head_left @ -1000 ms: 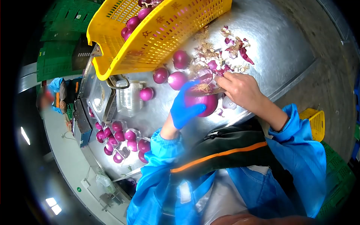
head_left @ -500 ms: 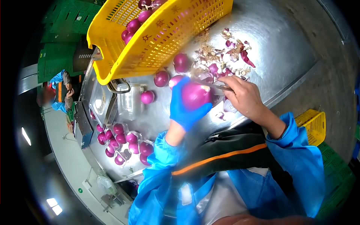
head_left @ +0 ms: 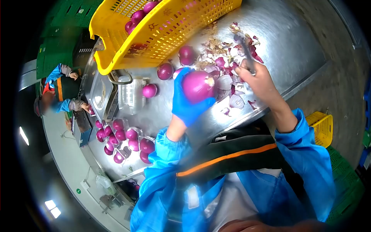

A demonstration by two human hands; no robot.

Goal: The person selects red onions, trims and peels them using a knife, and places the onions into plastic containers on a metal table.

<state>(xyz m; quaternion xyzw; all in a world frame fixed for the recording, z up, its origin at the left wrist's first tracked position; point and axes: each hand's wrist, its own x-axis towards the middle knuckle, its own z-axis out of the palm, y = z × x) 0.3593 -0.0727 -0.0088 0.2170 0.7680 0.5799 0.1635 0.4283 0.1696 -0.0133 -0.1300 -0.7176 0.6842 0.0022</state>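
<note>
My left hand (head_left: 189, 106), in a blue glove, is wrapped around a large red onion (head_left: 199, 87) whose pale cut end faces right. My bare right hand (head_left: 258, 79) grips a knife (head_left: 246, 50), its blade slightly blurred and pointing up over the scraps, apart from the onion. Under and beyond the hands lies a pile of onion skins and trimmings (head_left: 228, 58). Several whole red onions rest to the left of the pile, one (head_left: 187, 55) at the foot of the yellow basket and another (head_left: 150, 90) beside a clear plastic tray.
A yellow basket (head_left: 154, 42) with onions stands on the steel table (head_left: 286, 46). Clear trays (head_left: 130, 94) sit beside a scale (head_left: 102, 96); packed onions (head_left: 120, 135) lie nearer. A co-worker (head_left: 62, 89) stands at the far left. A yellow crate (head_left: 320, 127) is at the right.
My right hand has moved the knife off the onion, swinging the blade upward. The onion in my left hand shows its cut end more. The co-worker's arm now reaches toward the scale.
</note>
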